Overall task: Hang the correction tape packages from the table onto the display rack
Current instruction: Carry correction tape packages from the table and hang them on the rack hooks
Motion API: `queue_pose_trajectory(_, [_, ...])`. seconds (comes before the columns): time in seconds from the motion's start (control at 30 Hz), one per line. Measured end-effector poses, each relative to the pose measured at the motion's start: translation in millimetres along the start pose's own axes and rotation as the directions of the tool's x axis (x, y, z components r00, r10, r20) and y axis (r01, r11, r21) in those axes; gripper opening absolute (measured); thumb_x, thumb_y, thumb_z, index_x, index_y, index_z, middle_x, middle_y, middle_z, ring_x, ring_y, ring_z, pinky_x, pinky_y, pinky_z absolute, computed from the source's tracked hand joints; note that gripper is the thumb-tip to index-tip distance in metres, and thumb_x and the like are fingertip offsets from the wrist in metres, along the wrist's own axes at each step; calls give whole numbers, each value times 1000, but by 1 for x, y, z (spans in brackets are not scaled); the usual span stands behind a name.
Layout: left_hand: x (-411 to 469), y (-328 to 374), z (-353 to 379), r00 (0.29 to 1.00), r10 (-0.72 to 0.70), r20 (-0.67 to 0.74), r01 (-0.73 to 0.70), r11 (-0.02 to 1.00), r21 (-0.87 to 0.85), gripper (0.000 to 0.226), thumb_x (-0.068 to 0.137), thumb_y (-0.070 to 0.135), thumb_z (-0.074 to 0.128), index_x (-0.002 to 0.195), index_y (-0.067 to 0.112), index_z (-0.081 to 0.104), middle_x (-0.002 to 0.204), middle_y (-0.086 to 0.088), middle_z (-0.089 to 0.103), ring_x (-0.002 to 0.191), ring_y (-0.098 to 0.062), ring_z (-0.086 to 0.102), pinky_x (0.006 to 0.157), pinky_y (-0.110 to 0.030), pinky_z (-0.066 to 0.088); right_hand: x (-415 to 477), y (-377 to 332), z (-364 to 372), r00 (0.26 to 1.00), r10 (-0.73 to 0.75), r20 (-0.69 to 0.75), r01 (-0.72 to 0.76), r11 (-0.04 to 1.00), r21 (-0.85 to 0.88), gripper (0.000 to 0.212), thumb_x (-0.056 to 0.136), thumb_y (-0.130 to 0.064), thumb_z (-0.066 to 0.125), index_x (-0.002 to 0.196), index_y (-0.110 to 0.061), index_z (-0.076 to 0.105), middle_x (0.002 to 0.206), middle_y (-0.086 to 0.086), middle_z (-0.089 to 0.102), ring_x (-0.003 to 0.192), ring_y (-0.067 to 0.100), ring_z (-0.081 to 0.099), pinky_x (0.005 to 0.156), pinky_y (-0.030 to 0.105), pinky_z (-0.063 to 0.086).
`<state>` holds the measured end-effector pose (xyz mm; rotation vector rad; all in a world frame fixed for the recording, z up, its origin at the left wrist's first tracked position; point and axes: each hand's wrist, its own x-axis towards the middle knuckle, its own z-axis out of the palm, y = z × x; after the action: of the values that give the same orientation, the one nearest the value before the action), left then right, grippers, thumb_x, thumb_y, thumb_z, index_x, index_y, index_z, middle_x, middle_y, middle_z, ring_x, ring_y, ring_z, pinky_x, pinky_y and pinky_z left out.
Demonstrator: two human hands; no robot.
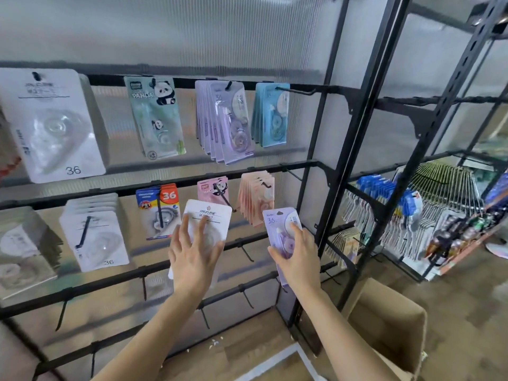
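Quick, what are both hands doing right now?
Left hand: open, straight fingers spread flat on the white package.
Right hand: holding the purple package.

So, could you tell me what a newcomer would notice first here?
Mid-frame, the left hand lies spread on a white package and the right hand holds a purple package. Behind them stands a black display rack with hanging packages in rows. An open cardboard box sits lower right.
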<state>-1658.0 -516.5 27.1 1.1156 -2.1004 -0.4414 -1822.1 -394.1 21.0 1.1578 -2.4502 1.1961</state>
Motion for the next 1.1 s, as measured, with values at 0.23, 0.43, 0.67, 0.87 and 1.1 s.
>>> queue_pose_trajectory(0.23, [27,21,31,997,28,-78,-30,999,-33,75,83,69,41,144,25,37,156,-9,18,141,-29,12,110,-50,18,48,37,2,1000,15,12,-15,1000,-12,68,82,-38,70,138,-12,41,133,15,45,119,29,45,89,40,47])
queue_pose_trajectory(0.43, [52,56,58,981,-29,-189,22,999,-39,73,83,64,44,142,21,41,154,-12,23,138,-35,19,107,-56,21,104,78,2,998,58,3,-58,998,-10,72,84,-38,67,143,-11,36,139,17,37,123,33,41,95,49,43])
queue_pose_trajectory(0.67, [63,79,78,927,-52,-370,53,999,-8,75,85,64,33,138,13,47,149,-18,29,136,-40,26,106,-56,23,161,121,18,997,19,74,-16,999,-39,73,85,-46,63,145,-18,31,142,16,31,123,32,40,96,48,44])
queue_pose_trajectory(0.87, [63,83,83,907,-68,-416,103,993,62,70,84,56,38,136,10,48,148,-22,30,133,-44,28,100,-59,28,173,137,31,995,-43,90,41,999,20,72,84,-44,66,145,-18,36,139,17,35,119,31,44,91,44,48])
queue_pose_trajectory(1.1, [63,87,84,905,-98,-415,145,986,82,71,83,55,39,136,7,48,147,-23,30,133,-44,29,100,-58,30,194,143,52,988,-109,109,104,993,48,69,83,-38,69,141,-13,42,138,20,39,117,32,45,86,38,49])
